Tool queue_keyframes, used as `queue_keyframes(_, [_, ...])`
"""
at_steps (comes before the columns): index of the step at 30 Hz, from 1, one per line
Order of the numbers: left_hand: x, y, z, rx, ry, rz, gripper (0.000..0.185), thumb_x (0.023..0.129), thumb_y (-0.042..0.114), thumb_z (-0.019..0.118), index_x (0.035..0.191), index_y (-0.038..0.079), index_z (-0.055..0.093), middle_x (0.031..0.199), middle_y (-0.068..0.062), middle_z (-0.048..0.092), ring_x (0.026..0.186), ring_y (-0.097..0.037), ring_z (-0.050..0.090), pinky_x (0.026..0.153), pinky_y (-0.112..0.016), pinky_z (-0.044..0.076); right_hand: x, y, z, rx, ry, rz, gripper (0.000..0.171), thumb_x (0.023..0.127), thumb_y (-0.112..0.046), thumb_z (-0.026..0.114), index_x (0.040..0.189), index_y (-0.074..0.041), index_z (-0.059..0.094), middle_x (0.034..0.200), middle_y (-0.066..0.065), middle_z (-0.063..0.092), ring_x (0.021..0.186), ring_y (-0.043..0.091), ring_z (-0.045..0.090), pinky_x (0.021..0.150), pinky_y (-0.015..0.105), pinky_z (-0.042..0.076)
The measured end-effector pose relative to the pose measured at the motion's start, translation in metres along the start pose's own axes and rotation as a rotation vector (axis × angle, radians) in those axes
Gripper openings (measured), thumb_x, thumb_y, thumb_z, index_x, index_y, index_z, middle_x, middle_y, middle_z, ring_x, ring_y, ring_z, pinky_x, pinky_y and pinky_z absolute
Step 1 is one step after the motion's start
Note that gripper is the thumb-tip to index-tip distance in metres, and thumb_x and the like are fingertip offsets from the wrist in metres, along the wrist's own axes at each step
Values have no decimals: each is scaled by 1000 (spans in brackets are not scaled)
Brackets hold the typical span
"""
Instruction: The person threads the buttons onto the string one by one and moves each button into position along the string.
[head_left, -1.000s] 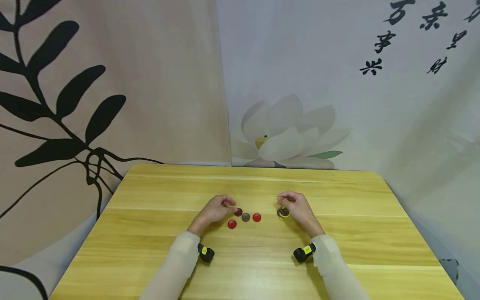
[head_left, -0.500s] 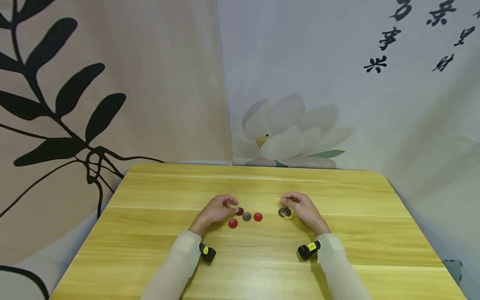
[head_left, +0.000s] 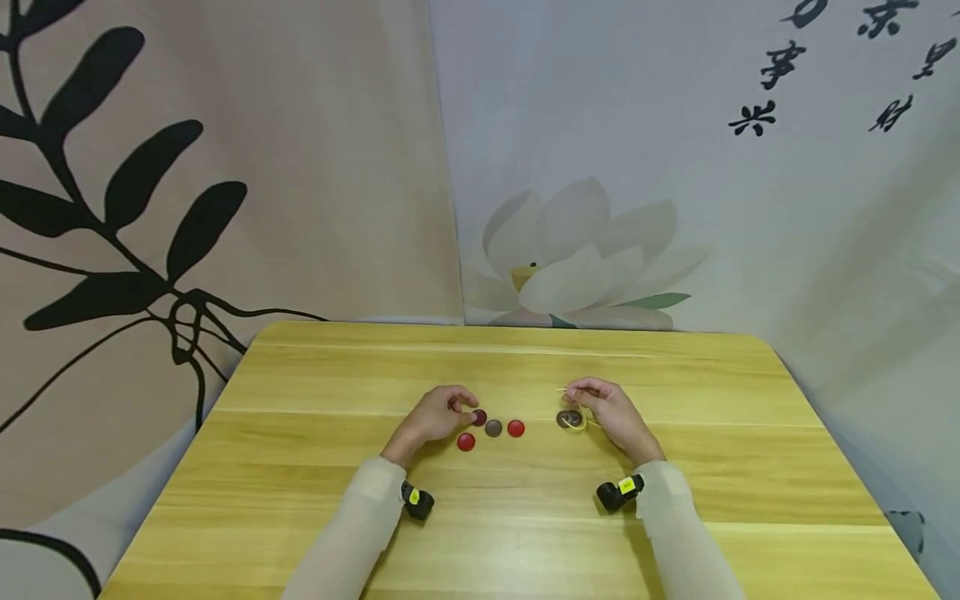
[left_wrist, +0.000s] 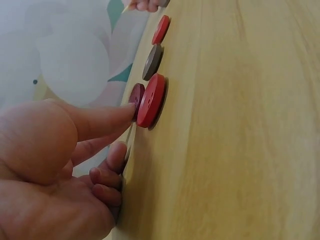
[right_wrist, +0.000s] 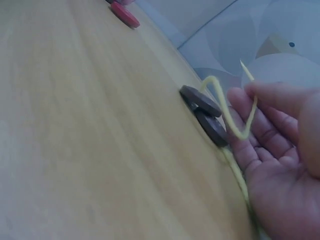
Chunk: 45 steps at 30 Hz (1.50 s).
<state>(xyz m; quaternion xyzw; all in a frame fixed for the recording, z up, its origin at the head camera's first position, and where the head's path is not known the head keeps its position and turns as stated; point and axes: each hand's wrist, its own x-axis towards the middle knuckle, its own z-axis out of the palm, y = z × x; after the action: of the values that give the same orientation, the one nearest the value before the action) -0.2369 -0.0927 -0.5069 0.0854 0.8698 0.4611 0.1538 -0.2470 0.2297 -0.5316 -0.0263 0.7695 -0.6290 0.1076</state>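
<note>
My left hand [head_left: 442,414] has its thumb and forefinger at the edge of a dark red button [left_wrist: 135,95], pinching it at the table. A red button [head_left: 466,442], a grey-brown button [head_left: 493,428] and a second red button [head_left: 516,428] lie close by. My right hand [head_left: 606,408] pinches a yellow string [right_wrist: 245,131] near its end, and the tip sticks out past the thumb. Two dark brown buttons [right_wrist: 202,102] rest overlapping on the table beside those fingers. The string rises from the upper button, and more of it runs along the table under the hand.
The wooden table [head_left: 480,533] has rounded far corners and stands against a printed cloth backdrop [head_left: 360,167]. Black cameras are strapped to both wrists, below the pale sleeves [head_left: 352,525].
My right hand has shifted slightly right, still holding the string, and more of the brown buttons shows. The left hand stays at the dark red button. The head view has tilted slightly.
</note>
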Motion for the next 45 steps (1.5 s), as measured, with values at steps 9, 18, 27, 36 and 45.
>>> queue_keyframes(9, [-1,-2,0,14,7,9,6,91,10,71,96,13,71,81,-4,54,76,-19,47,69,-33,37,0,1,2,23,-4,-18,26,101,-16,57,115,4,65,107,9,69,102,16,64,89,25,50])
queue_keyframes(18, [-1,-1,2,2,12,5,5,90,8,71,94,11,72,79,-3,52,74,-19,46,68,-32,36,-2,0,2,7,4,-30,27,101,-19,59,115,2,66,109,10,69,101,16,64,90,27,50])
queue_keyframes(27, [-2,1,1,-34,1,-1,3,90,9,70,92,7,68,81,-4,55,72,-17,48,65,-29,38,-3,0,1,24,6,-34,29,100,-21,61,114,3,66,108,11,70,100,16,64,90,27,51])
queue_keyframes(36, [-3,-2,-1,-32,22,-36,8,93,15,67,90,8,70,83,-4,60,70,-16,49,60,-26,39,-2,0,6,-1,-2,-53,24,101,-14,57,114,4,66,107,13,70,99,16,66,86,26,52])
queue_keyframes(45, [-3,0,-1,-70,65,-47,9,94,14,65,92,8,71,88,-4,64,75,-18,52,66,-29,41,-2,0,8,1,37,-14,25,100,-17,60,114,2,66,108,12,70,99,17,67,86,27,52])
